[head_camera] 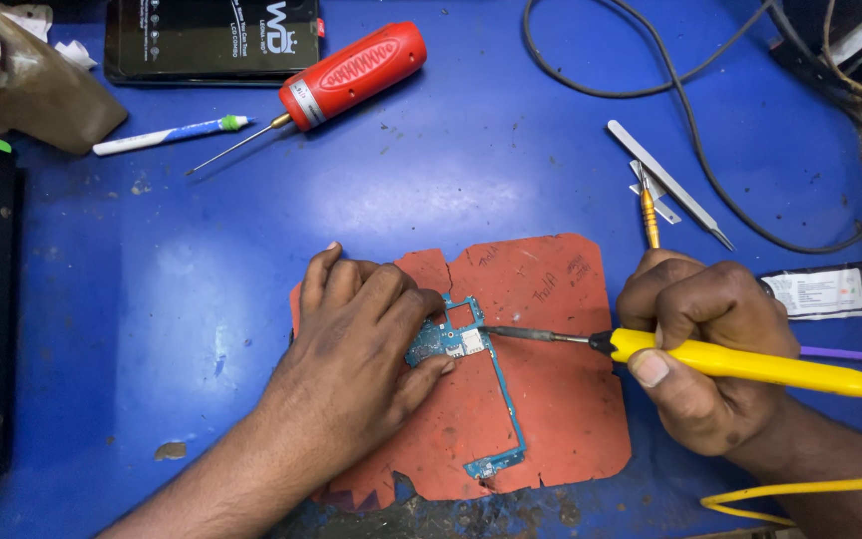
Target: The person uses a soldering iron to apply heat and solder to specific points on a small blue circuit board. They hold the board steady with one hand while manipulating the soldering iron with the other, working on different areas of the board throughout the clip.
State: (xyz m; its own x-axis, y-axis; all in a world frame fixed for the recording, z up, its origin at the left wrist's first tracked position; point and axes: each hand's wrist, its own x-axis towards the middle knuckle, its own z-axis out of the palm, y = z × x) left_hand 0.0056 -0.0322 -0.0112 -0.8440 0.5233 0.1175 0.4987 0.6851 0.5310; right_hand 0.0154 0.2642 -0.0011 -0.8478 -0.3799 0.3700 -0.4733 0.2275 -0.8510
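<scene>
Circuit board: blue, thin L-shaped frame, flat on orange mat.

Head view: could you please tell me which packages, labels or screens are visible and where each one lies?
Flat black rectangular box with pale print: top edge, left of centre, on the blue table.
Small white-and-black printed sachet: right edge, beyond the right hand.
White label band on the red screwdriver handle: upper centre.

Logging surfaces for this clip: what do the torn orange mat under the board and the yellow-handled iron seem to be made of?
The torn orange mat looks like matte silicone or rubber: dull, ragged-edged and scuffed. The yellow-handled soldering iron, gripped in the right hand, seems glossy moulded plastic with a dark metal tip. The left hand steadies the blue circuit board, seemingly lacquered laminate.
</scene>
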